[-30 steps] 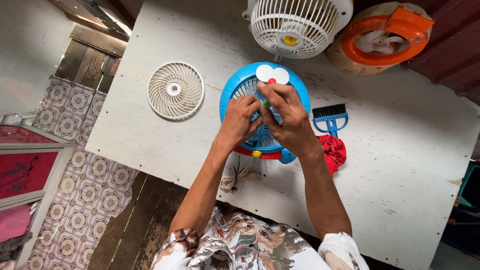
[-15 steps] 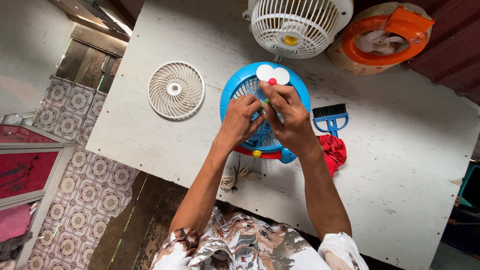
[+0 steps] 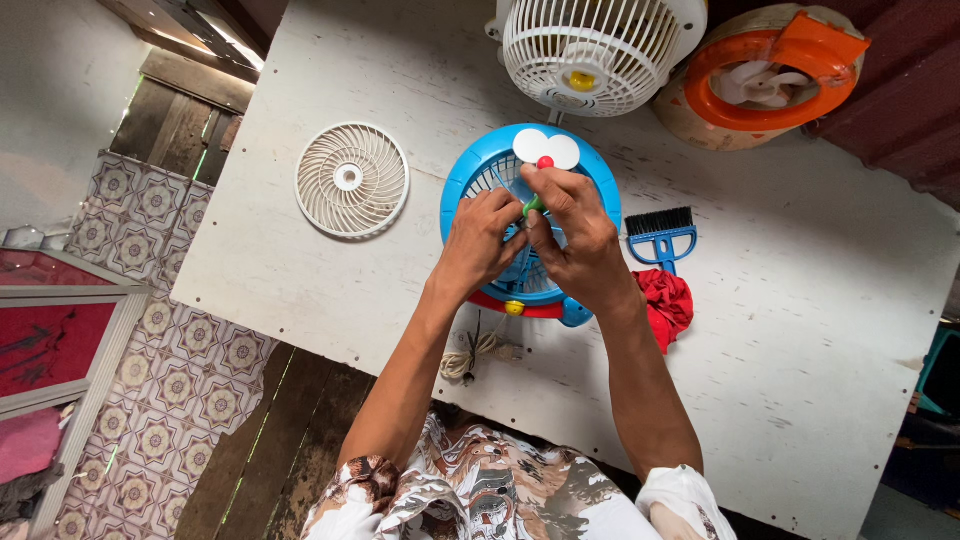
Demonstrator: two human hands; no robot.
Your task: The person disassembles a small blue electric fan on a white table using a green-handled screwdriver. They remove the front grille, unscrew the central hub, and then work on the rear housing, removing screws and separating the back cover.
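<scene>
Bare table (image 3: 300,290) left of blue fan (image 3: 470,185): open approach from near edge. Loose white grille (image 3: 352,180) blocks far left. White fan (image 3: 590,45) crowds far side, just beyond blue fan. Blue brush (image 3: 660,235) and red cloth (image 3: 665,300) hem right side. Coiled cord (image 3: 475,355) lies at near edge. Wide bare table beyond cloth, right.

Single head-worn view, looking straight down from above my own forearms onto the white table (image 3: 800,380). Moderately near; my hands sit mid-frame. Tiled floor (image 3: 150,350) fills the left edge.
</scene>
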